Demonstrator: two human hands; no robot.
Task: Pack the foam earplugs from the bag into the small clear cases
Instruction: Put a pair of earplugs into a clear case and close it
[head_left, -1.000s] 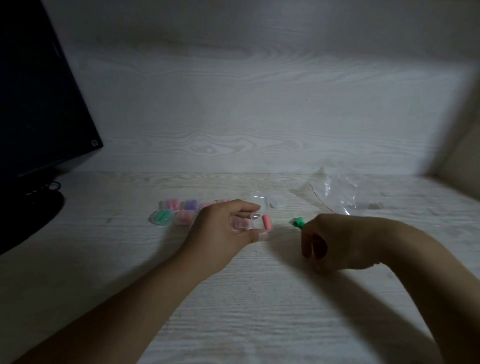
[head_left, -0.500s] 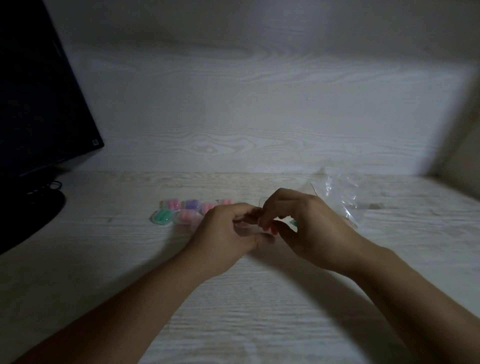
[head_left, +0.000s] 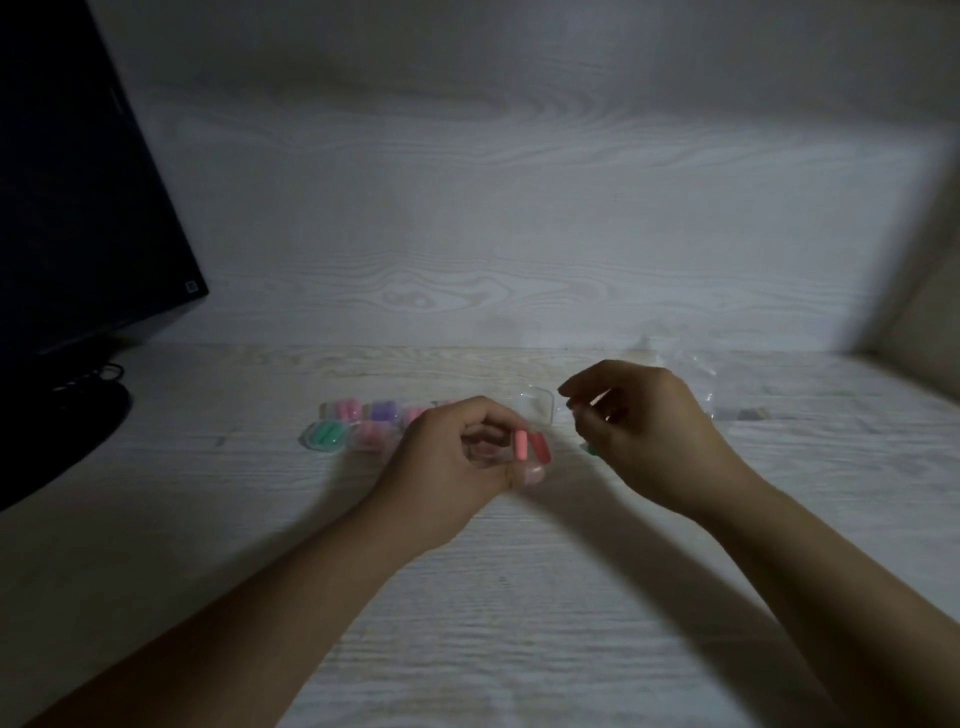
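My left hand (head_left: 452, 457) grips a small clear case (head_left: 535, 415) by its near edge, with the lid standing open behind. Two pink-red foam earplugs (head_left: 531, 447) lie side by side in the case. My right hand (head_left: 644, 431) hovers just right of the case with loosely curled fingers and nothing visible in them. A green earplug (head_left: 591, 450) lies on the desk, partly hidden under that hand. The crumpled clear bag (head_left: 696, 374) lies behind my right hand.
Several filled cases sit in a cluster to the left: a green one (head_left: 324, 435), pink ones (head_left: 347, 409) and a purple one (head_left: 382, 410). A dark monitor (head_left: 78, 208) on its stand fills the far left. The desk (head_left: 519, 597) meets a wall close behind.
My right hand came from the desk to the case, left a second pink-red earplug beside the first, and has drawn back to the right. My left hand has kept hold of the case.
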